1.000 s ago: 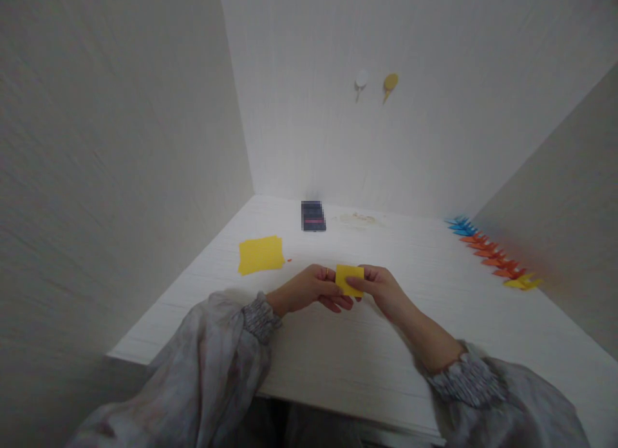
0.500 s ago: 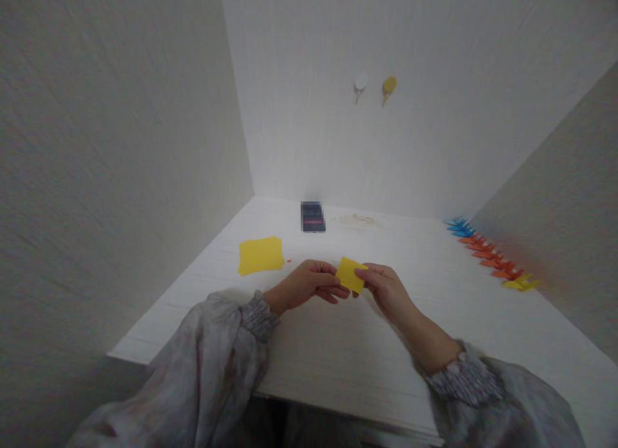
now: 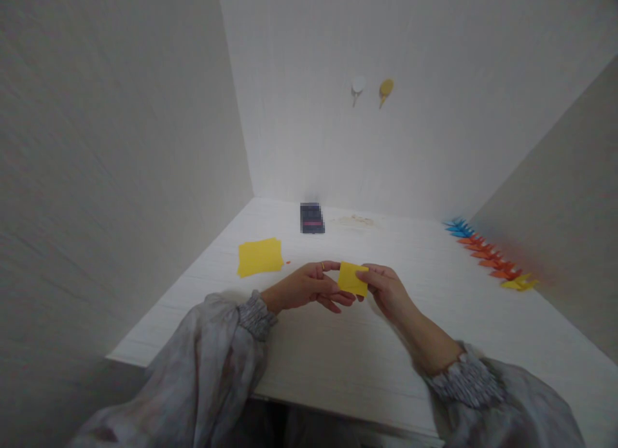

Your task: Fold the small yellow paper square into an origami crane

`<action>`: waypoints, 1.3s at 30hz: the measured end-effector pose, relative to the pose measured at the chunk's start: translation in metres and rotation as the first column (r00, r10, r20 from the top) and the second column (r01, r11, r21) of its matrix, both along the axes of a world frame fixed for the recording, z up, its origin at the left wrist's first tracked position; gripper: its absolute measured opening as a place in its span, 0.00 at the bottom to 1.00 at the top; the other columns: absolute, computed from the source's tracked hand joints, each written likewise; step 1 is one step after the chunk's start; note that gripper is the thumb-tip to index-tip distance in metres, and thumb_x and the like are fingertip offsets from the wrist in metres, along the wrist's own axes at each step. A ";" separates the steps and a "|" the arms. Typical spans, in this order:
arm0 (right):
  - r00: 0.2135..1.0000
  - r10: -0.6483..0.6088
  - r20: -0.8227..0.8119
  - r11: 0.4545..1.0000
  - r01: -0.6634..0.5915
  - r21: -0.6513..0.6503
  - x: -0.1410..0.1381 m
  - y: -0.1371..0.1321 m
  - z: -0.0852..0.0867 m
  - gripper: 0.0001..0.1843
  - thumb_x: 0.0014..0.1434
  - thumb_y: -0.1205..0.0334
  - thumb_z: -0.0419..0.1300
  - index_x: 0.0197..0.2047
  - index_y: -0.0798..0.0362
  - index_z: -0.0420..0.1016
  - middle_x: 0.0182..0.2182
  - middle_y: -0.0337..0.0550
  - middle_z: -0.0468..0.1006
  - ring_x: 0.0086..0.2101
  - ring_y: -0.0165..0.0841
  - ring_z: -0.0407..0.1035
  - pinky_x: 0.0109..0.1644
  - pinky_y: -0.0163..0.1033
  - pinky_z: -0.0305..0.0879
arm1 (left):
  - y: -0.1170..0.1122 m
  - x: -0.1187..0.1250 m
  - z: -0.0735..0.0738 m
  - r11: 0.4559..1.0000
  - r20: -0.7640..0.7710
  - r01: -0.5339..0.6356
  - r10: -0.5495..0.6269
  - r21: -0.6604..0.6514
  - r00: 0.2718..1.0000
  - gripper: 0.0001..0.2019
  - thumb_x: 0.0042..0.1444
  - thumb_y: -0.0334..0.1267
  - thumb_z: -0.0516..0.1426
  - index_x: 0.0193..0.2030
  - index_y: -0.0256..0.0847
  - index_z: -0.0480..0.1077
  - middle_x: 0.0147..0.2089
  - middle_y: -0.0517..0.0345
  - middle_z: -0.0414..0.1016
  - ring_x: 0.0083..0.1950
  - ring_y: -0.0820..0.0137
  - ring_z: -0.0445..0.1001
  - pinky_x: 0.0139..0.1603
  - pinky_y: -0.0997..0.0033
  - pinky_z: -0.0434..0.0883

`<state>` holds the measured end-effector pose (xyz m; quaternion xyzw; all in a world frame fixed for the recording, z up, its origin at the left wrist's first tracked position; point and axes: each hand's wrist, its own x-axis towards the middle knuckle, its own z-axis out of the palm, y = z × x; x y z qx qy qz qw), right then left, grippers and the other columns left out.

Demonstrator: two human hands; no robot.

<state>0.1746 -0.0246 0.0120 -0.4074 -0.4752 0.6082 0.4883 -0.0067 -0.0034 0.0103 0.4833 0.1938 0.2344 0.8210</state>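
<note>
A small folded yellow paper [image 3: 351,279] is held a little above the white table [image 3: 338,358], in front of me. My left hand [image 3: 309,285] pinches its left edge; a ring shows on one finger. My right hand [image 3: 383,289] pinches its right edge with thumb and fingers. Both hands are closed on the paper.
A stack of yellow paper sheets [image 3: 259,256] lies at the left of the table. A dark blurred object [image 3: 311,217] sits near the back wall. A row of several folded blue, orange and yellow paper pieces [image 3: 490,257] runs along the right wall. Two round hooks [image 3: 371,89] hang on the back wall.
The yellow paper has been turned slightly between my fingers and now sits squarer again. My hands have stayed in about the same place.
</note>
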 end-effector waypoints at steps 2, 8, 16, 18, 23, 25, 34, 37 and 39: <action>1.000 0.020 0.021 1.000 -0.020 0.001 0.002 0.001 -0.001 0.08 0.43 0.62 0.58 0.21 0.58 0.71 0.16 0.40 0.71 0.16 0.26 0.62 0.16 0.30 0.57 | 0.000 0.001 0.000 0.999 -0.054 -0.015 0.017 0.038 0.998 0.27 0.44 0.33 0.59 0.52 0.38 0.55 0.37 0.46 0.75 0.37 0.64 0.74 0.34 0.66 0.70; 0.936 0.276 0.218 0.960 -0.259 -0.106 -0.001 0.005 -0.016 0.10 0.43 0.60 0.59 0.23 0.59 0.71 0.16 0.38 0.70 0.15 0.24 0.60 0.15 0.29 0.56 | 0.007 0.004 -0.013 0.960 -0.226 -0.128 0.186 0.250 0.956 0.18 0.40 0.34 0.61 0.40 0.35 0.67 0.28 0.58 0.72 0.28 0.77 0.70 0.30 0.78 0.66; 0.914 0.068 0.400 0.997 -0.075 0.001 -0.002 0.015 -0.026 0.10 0.41 0.58 0.61 0.26 0.57 0.70 0.19 0.37 0.71 0.19 0.26 0.64 0.22 0.31 0.60 | 0.014 0.006 -0.027 0.905 -0.327 -0.258 0.371 0.340 0.869 0.12 0.38 0.33 0.60 0.32 0.33 0.67 0.27 0.59 0.70 0.24 0.78 0.67 0.26 0.77 0.65; 0.917 0.070 0.393 0.997 -0.077 0.002 -0.002 0.018 -0.029 0.11 0.42 0.57 0.60 0.27 0.56 0.70 0.21 0.38 0.72 0.21 0.27 0.65 0.24 0.32 0.62 | 0.015 0.007 -0.028 0.894 -0.355 -0.266 0.395 0.359 0.847 0.11 0.39 0.34 0.59 0.32 0.33 0.66 0.27 0.59 0.69 0.24 0.78 0.67 0.26 0.77 0.66; 0.774 -0.012 0.633 0.986 -0.097 0.136 -0.004 0.019 -0.035 0.09 0.47 0.58 0.55 0.28 0.55 0.71 0.21 0.39 0.72 0.22 0.29 0.65 0.24 0.33 0.60 | 0.018 0.004 -0.030 0.781 -0.456 -0.146 0.493 0.608 0.741 0.10 0.44 0.40 0.55 0.30 0.35 0.68 0.26 0.58 0.69 0.26 0.75 0.66 0.27 0.75 0.65; 0.642 -0.106 0.760 0.957 -0.141 0.253 -0.005 0.019 -0.035 0.09 0.49 0.59 0.53 0.29 0.54 0.72 0.22 0.40 0.72 0.23 0.29 0.64 0.25 0.33 0.58 | 0.018 0.002 -0.028 0.665 -0.460 -0.058 0.574 0.745 0.677 0.09 0.45 0.40 0.54 0.30 0.36 0.68 0.27 0.58 0.68 0.28 0.74 0.66 0.28 0.75 0.64; 0.397 -0.266 0.878 0.899 -0.227 0.374 -0.011 0.016 -0.034 0.07 0.49 0.64 0.55 0.34 0.53 0.68 0.28 0.40 0.70 0.27 0.29 0.63 0.28 0.33 0.58 | 0.014 0.001 -0.028 0.418 -0.396 0.134 0.640 0.898 0.658 0.10 0.45 0.39 0.55 0.34 0.38 0.66 0.35 0.58 0.65 0.32 0.74 0.64 0.33 0.74 0.63; 0.397 -0.242 0.885 0.828 -0.391 0.402 -0.007 0.011 -0.027 0.07 0.53 0.66 0.51 0.33 0.53 0.70 0.29 0.41 0.68 0.28 0.28 0.63 0.31 0.33 0.58 | 0.015 0.002 -0.028 0.401 -0.417 0.193 0.606 0.896 0.678 0.07 0.46 0.38 0.54 0.32 0.38 0.68 0.32 0.58 0.66 0.35 0.72 0.64 0.36 0.73 0.62; 0.376 -0.188 0.907 0.761 -0.528 0.376 -0.002 0.006 -0.021 0.10 0.54 0.67 0.49 0.35 0.52 0.71 0.29 0.42 0.68 0.29 0.29 0.63 0.32 0.33 0.59 | 0.015 0.002 -0.027 0.385 -0.412 0.206 0.593 0.900 0.692 0.07 0.47 0.37 0.54 0.32 0.39 0.70 0.32 0.58 0.67 0.36 0.71 0.64 0.37 0.73 0.62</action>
